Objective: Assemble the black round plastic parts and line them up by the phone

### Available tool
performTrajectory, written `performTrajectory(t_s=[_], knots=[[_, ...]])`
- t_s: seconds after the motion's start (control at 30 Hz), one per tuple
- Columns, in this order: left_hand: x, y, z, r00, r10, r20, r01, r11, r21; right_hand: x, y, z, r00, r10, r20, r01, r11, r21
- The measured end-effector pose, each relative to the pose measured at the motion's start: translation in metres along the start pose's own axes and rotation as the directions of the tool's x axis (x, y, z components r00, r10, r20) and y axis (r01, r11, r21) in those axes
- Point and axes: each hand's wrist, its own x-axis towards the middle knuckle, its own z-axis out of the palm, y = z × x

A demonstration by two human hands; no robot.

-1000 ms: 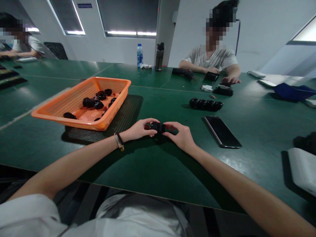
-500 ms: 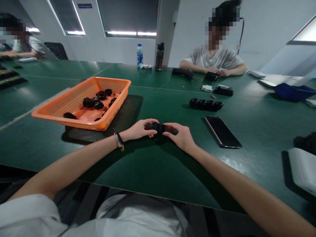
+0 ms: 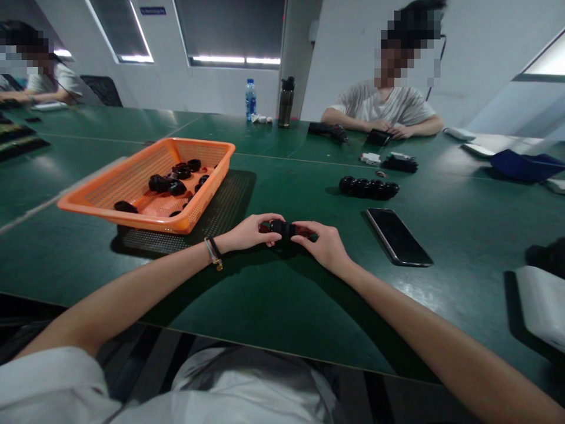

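Between my two hands, low over the green table, is a small black ribbed cylindrical part [image 3: 283,229] with dark reddish bits at its ends. My left hand [image 3: 253,231] pinches its left end between thumb and fingers. The right end is pinched by my right hand [image 3: 324,242] in the same way. Fingertips partly cover the part, so its exact kind cannot be told. To the left, an orange perforated basket [image 3: 110,215] holds several loose black round parts [image 3: 162,184]. A row of joined black round pieces [image 3: 369,187] lies beyond my right hand.
A phone [image 3: 398,237] lies right of my right hand. At the right edge is a white object [image 3: 545,303]. Farther back stand a water bottle [image 3: 251,99] and a dark flask [image 3: 286,102]. A co-worker [image 3: 382,109] sits opposite, near a power drill [image 3: 329,131].
The black part has turned slightly between my fingers, while both hands stay nearly in place. The co-worker opposite has shifted their head a little to the right.
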Motion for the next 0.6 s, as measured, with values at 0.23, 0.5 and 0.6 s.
performTrajectory(t_s=[0.23, 0.5, 0.6], knots=[[0.0005, 0.0002, 0.0002, 1.000, 0.019, 0.009, -0.019, 1.000, 0.010, 0.0001, -0.0025, -0.0033, 0.998, -0.055, 0.009, 0.055, 0.998, -0.036], [0.0019, -0.0011, -0.0008, 0.999, 0.032, 0.012, -0.033, 0.999, 0.013, 0.0005, -0.0007, 0.0001, 0.999, -0.020, -0.036, 0.020, 1.000, -0.008], [0.0015, -0.0006, -0.0009, 0.999, 0.033, 0.016, -0.033, 0.999, 0.013, 0.0001, -0.0010, 0.0003, 0.999, -0.023, -0.030, 0.023, 1.000, 0.018]])
